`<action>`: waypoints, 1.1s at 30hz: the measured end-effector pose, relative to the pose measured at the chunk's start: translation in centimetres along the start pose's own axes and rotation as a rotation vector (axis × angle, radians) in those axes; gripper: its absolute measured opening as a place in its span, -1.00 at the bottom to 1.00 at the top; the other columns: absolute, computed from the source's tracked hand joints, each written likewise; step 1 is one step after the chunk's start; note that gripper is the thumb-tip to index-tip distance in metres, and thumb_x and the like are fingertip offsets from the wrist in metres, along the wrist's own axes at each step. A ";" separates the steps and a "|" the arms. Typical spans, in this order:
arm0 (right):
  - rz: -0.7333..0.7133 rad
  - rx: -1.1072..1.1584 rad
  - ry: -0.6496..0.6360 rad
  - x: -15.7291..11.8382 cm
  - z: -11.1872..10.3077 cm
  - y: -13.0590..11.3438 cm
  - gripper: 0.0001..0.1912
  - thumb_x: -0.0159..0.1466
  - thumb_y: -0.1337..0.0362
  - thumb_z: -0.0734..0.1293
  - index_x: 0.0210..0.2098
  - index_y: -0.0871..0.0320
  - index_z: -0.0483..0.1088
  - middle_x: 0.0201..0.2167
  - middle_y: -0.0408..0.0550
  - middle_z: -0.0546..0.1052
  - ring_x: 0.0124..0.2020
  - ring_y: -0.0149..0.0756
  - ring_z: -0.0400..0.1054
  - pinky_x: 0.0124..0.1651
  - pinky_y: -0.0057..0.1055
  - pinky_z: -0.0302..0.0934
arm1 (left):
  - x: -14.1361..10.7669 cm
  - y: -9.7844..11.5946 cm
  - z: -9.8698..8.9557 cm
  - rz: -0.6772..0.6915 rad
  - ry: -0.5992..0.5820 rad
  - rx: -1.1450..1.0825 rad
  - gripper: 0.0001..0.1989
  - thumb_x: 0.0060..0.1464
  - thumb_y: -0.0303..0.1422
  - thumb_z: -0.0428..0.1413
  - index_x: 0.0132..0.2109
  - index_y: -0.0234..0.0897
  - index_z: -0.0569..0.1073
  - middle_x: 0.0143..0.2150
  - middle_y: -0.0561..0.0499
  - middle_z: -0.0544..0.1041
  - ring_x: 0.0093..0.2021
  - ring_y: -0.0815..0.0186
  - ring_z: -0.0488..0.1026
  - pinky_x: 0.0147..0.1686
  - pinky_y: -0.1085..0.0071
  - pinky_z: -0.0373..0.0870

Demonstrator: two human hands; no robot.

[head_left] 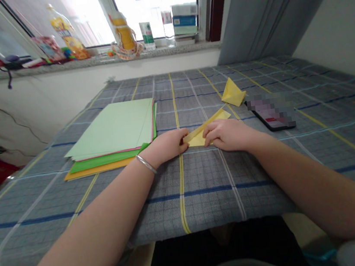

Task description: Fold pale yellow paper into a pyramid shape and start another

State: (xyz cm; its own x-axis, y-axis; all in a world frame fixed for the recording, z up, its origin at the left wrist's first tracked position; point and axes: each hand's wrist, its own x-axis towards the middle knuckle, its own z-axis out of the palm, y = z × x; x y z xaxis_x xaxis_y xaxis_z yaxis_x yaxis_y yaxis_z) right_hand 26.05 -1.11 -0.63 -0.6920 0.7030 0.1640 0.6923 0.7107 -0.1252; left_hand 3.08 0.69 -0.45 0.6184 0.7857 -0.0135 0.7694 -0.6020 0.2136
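Observation:
A partly folded yellow paper (197, 138) lies on the plaid cloth between my hands, with a raised strip along its far edge. My left hand (173, 144), with a silver bangle on the wrist, pinches the paper's left end. On the right part of the same sheet rests my right hand (225, 134), its fingers bent and pressed on the paper. Beyond it stands a folded yellow paper shape (233, 93) with a pointed top.
Left of my hands lies a stack of coloured paper (114, 126), pale green on top. A phone (271, 114) is at the right. Bottles, a yellow cup (124, 35) and boxes (185, 20) line the windowsill (89, 62) behind the cloth-covered surface (203, 177).

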 end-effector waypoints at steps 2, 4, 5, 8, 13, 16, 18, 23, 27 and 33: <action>-0.010 -0.009 0.004 0.0 0.1 -0.2 -0.69 0.21 0.42 0.20 -0.32 0.06 0.57 -0.16 -0.09 0.56 -0.15 -0.25 0.39 -0.12 -0.35 0.17 | -0.1 -0.4 -0.1 0.041 -0.014 -0.027 -0.86 0.15 -0.35 0.01 -0.16 -0.26 0.41 -0.31 0.01 0.52 -0.36 0.31 0.44 -0.39 0.44 0.25; -0.022 -0.023 0.014 0.0 0.4 -0.4 -0.73 0.21 0.40 0.21 -0.28 0.09 0.55 -0.18 -0.05 0.54 -0.16 -0.23 0.38 -0.13 -0.35 0.17 | -0.3 -0.8 -0.2 0.085 -0.028 -0.045 -0.84 0.17 -0.36 0.00 -0.13 -0.26 0.40 -0.29 0.02 0.52 -0.34 0.31 0.45 -0.36 0.45 0.28; -0.032 -0.026 0.022 0.1 0.6 -0.5 -0.74 0.22 0.38 0.22 -0.22 0.10 0.53 -0.17 -0.02 0.53 -0.14 -0.22 0.37 -0.12 -0.34 0.17 | -0.4 -1.0 -0.2 0.103 -0.025 -0.054 -0.80 0.18 -0.37 -0.01 -0.06 -0.26 0.38 -0.27 0.01 0.52 -0.32 0.31 0.46 -0.34 0.44 0.29; -0.074 -0.037 0.044 0.5 1.2 -0.6 -0.69 0.25 0.31 0.26 -0.04 0.13 0.49 -0.07 0.05 0.49 -0.06 -0.16 0.34 -0.05 -0.28 0.18 | -1.0 -0.9 -0.5 0.114 0.038 -0.053 -0.57 0.15 -0.38 0.04 0.16 -0.29 0.21 -0.12 -0.05 0.52 -0.24 0.29 0.49 -0.28 0.43 0.35; -0.099 -0.003 0.075 0.9 1.9 -0.3 -0.71 0.29 0.30 0.25 -0.04 0.08 0.51 -0.06 0.06 0.47 -0.04 -0.16 0.32 -0.02 -0.24 0.19 | -2.4 0.3 -1.7 0.145 0.099 0.227 -0.60 0.21 -0.41 -0.01 0.19 -0.18 0.26 0.09 -0.09 0.41 -0.14 0.23 0.51 -0.21 0.38 0.37; -0.087 0.007 0.078 0.9 1.9 -0.3 -0.71 0.30 0.31 0.25 -0.04 0.06 0.52 -0.10 0.04 0.47 -0.08 -0.20 0.33 -0.05 -0.28 0.20 | -2.8 0.7 -2.3 0.208 0.035 0.356 -0.63 0.27 -0.39 -0.06 0.17 -0.03 0.35 0.04 -0.01 0.45 -0.17 0.27 0.51 -0.23 0.40 0.36; -0.073 0.001 0.073 0.9 1.9 -0.3 -0.71 0.29 0.31 0.25 -0.06 0.07 0.53 -0.13 0.04 0.48 -0.10 -0.21 0.34 -0.07 -0.30 0.21 | -2.8 0.6 -2.3 0.240 0.014 0.406 -0.65 0.28 -0.37 -0.06 0.15 0.03 0.39 0.02 0.01 0.48 -0.20 0.29 0.51 -0.24 0.41 0.34; -0.063 0.040 0.087 0.8 2.1 -0.1 -0.71 0.29 0.30 0.27 -0.05 0.10 0.53 -0.10 0.06 0.48 -0.07 -0.19 0.34 -0.03 -0.28 0.21 | -2.2 0.4 -1.8 0.257 -0.003 0.438 -0.69 0.28 -0.33 -0.03 0.09 -0.01 0.46 -0.11 0.00 0.55 -0.24 0.26 0.51 -0.25 0.38 0.32; -0.059 0.067 0.087 0.9 2.3 0.2 -0.71 0.29 0.27 0.27 -0.05 0.12 0.52 -0.08 0.06 0.48 -0.05 -0.20 0.34 0.00 -0.28 0.21 | -2.1 0.4 -1.6 0.235 -0.034 0.427 -0.71 0.26 -0.35 -0.03 0.04 -0.07 0.50 -0.11 -0.03 0.57 -0.24 0.25 0.52 -0.23 0.36 0.32; -0.068 0.072 0.084 1.0 2.2 0.2 -0.72 0.29 0.29 0.27 -0.07 0.13 0.53 -0.08 0.07 0.48 -0.05 -0.19 0.35 -0.01 -0.26 0.22 | -2.2 0.8 -1.8 0.250 -0.064 0.435 -0.70 0.19 -0.48 -0.01 -0.05 -0.10 0.54 -0.10 -0.02 0.59 -0.16 0.21 0.53 -0.21 0.35 0.32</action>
State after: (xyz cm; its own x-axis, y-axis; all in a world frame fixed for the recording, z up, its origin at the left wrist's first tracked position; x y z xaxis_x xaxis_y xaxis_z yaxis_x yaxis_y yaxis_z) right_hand 25.04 -0.26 -2.69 -0.7151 0.6504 0.2559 0.6256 0.7589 -0.1808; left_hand 2.02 -1.23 1.46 0.7902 0.6081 -0.0762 0.5838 -0.7847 -0.2084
